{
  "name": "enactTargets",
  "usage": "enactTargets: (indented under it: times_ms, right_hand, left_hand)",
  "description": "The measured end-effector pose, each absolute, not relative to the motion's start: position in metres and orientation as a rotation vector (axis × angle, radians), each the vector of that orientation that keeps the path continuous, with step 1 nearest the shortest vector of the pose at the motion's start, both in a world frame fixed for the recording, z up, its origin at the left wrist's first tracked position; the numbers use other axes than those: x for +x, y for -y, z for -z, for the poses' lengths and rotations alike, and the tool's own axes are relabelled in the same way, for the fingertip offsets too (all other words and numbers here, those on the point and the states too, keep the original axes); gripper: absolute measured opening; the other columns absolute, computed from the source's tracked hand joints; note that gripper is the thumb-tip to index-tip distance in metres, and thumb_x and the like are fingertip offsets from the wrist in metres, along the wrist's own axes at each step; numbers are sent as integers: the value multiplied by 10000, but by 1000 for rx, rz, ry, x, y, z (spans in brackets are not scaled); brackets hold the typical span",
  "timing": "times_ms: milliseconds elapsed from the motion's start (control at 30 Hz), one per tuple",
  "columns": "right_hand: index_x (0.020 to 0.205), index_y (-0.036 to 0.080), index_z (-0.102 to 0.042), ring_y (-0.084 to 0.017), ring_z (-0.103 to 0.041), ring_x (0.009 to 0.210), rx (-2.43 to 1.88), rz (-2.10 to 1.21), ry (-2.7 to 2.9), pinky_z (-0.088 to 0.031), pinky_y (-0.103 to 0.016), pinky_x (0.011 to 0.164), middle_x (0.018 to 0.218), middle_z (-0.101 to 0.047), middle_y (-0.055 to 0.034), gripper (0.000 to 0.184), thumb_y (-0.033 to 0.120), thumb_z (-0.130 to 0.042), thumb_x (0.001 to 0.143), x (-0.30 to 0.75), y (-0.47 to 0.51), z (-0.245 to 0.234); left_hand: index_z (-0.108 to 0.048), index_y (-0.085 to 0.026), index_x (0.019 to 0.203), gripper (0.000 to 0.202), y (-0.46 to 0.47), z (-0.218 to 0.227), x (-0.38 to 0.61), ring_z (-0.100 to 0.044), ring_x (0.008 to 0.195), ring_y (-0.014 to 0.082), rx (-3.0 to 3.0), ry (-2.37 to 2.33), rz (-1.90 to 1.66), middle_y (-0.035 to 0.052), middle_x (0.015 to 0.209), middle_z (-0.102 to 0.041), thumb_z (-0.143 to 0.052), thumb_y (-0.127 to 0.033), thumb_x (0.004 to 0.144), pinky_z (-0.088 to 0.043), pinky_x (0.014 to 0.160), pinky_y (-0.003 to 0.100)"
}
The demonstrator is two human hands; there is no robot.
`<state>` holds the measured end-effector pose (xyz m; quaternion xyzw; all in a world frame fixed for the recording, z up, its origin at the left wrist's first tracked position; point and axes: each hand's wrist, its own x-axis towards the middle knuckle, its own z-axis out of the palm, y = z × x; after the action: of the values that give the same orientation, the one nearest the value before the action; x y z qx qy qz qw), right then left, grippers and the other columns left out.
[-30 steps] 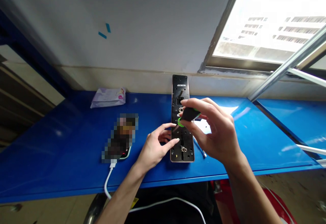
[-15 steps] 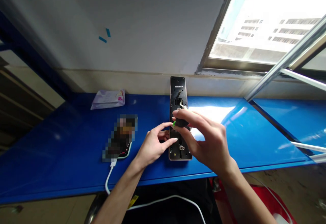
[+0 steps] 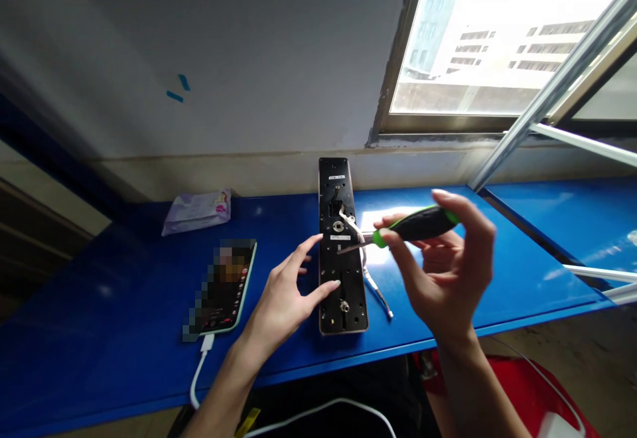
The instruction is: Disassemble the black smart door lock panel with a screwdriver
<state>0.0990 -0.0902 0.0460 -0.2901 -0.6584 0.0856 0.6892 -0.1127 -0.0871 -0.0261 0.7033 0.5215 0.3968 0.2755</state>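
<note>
A long black lock panel (image 3: 340, 272) lies lengthwise on the blue bench (image 3: 124, 305), inner side up, with screw holes and a white cable (image 3: 371, 279) trailing off its right edge. My left hand (image 3: 286, 292) rests against the panel's left edge, fingers apart, thumb and forefinger touching it. My right hand (image 3: 442, 265) hovers to the right of the panel and holds a screwdriver (image 3: 403, 229) with a black and green handle. The shaft lies nearly level, its tip over the middle of the panel.
A phone (image 3: 223, 285) with a white charging cable (image 3: 199, 368) lies left of the panel. A pale plastic packet (image 3: 196, 209) sits near the wall. A window frame (image 3: 527, 126) and metal rail rise at the right. Something red (image 3: 527, 398) is below the bench.
My right hand has drawn back to the right and turned the screwdriver from upright over the panel to nearly level. The view has shifted slightly; my left hand stays on the panel's edge.
</note>
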Motion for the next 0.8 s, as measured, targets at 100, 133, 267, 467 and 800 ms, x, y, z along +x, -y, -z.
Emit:
enactTargets:
  times_ms: [100,133,267,467,800]
  right_hand:
    - [1383,347,-601,-201,-793,909,-734,74,1344,-722,-395,780,1361,-625,-47,680,5,-769,819,122,85,-50]
    - [1393,350,-594,-202,-792,916,-783,126,1342,-722,-392,784,1384,-612,-50,701,9,-781,810,131,82,-48]
    - [1452,306,-537,-216,-800,922,-1026,202,1382,-715,-381,780,1213,-734,-54,678,121,-795,852,159,70,-25]
    - [1391,276,-583,-204,-806,901,-1139,253,1430,-710,-363,762,1124,-787,-39,525,191,-760,904,176,65,6]
    - [1366,269,-588,-199,-812,904,-1137,197,1439,-710,-343,773,1116,-795,-37,479,206,-746,919,177,61,22]
  left_hand:
    - [-680,-245,1299,356,77,6,-99,-699,1209,276,2205,-1426,-1348,77,1331,-729,-719,-313,952,-583,1049,465]
    - [-695,-226,1266,300,71,-1,-92,-706,1186,264,2280,-1360,-1367,75,1268,-754,-694,-284,972,-584,1045,450]
    - [-731,-191,1221,254,47,-23,-56,-738,1076,246,2518,-1170,-1020,74,1179,-785,-666,-158,978,-610,973,426]
    - [-767,-161,1176,299,20,-25,-13,-691,1082,277,2860,-1014,-476,89,1087,-795,-638,-28,941,-601,903,416]
    - [-741,-160,1193,269,17,-4,-17,-615,1219,327,2869,-987,-712,114,1166,-768,-682,-105,937,-570,1003,510]
